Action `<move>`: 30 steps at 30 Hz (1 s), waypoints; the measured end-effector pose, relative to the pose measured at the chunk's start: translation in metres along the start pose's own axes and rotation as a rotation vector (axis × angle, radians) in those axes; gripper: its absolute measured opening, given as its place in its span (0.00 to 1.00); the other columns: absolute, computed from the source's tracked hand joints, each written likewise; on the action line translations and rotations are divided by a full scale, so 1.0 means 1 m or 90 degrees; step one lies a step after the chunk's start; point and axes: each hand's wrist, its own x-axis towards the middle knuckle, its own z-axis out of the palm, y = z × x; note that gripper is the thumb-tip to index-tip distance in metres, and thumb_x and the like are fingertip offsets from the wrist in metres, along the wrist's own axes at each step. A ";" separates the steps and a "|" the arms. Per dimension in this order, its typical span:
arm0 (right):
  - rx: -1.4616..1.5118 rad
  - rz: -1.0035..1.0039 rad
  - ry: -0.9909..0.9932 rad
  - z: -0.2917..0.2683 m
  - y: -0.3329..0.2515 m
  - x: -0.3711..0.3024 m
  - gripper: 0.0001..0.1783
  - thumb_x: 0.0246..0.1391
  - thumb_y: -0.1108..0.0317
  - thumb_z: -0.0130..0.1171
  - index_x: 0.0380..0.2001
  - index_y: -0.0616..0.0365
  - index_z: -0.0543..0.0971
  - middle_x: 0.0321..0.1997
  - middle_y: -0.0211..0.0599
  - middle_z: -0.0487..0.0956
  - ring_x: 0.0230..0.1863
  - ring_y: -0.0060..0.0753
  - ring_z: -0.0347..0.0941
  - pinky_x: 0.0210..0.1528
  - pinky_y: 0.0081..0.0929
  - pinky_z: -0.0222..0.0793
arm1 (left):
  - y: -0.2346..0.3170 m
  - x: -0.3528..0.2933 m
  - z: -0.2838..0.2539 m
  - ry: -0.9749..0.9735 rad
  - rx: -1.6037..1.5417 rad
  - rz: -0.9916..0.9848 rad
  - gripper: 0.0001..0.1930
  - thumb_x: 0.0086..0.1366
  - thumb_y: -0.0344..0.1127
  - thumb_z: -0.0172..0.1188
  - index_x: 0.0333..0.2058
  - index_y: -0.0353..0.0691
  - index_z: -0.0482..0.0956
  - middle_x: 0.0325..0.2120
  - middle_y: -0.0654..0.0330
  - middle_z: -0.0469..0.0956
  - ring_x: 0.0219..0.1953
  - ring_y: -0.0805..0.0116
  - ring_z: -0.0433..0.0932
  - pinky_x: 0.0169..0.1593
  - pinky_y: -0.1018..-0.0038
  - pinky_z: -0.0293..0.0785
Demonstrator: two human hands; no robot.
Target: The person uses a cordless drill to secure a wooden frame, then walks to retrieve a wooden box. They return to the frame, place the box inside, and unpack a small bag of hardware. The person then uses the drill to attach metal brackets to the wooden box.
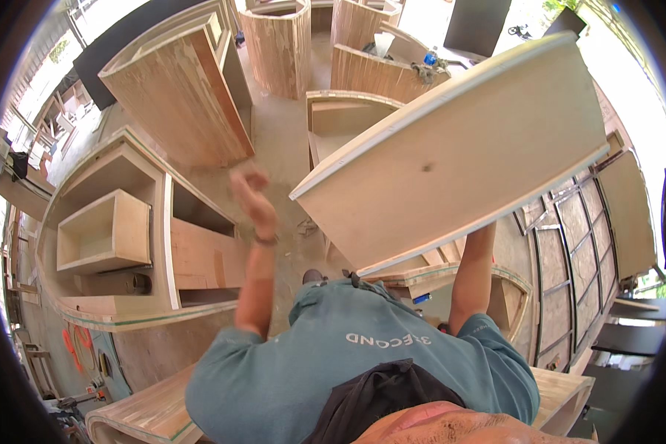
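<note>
A large pale wooden cabinet box (459,140) with white-edged rims hangs tilted in front of me, its right end raised higher than its left. My right forearm (476,270) reaches up behind its lower edge; the right hand itself is hidden by the box. My left hand (251,196) is in the air to the left of the box's near corner, apart from it. Motion smears its fingers, and nothing shows in it. Nearest to that hand on the left is a curved wooden cabinet (166,237) with open compartments.
A smaller open box (107,233) sits inside the left cabinet. Curved slatted wooden units (181,96) stand farther off, and a low curved cabinet (340,118) lies behind the tilted box. Dark metal frames (570,259) are at right. Another curved slatted piece (148,407) is close below me.
</note>
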 end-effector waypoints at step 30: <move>-0.331 0.291 -0.034 -0.096 0.053 0.005 0.34 0.67 0.41 0.49 0.61 0.58 0.73 0.58 0.43 0.78 0.57 0.35 0.74 0.61 0.33 0.69 | -0.094 -0.294 0.099 -0.332 -0.024 -0.757 0.45 0.71 0.73 0.34 0.52 0.31 0.78 0.39 0.50 0.83 0.41 0.65 0.80 0.52 0.67 0.74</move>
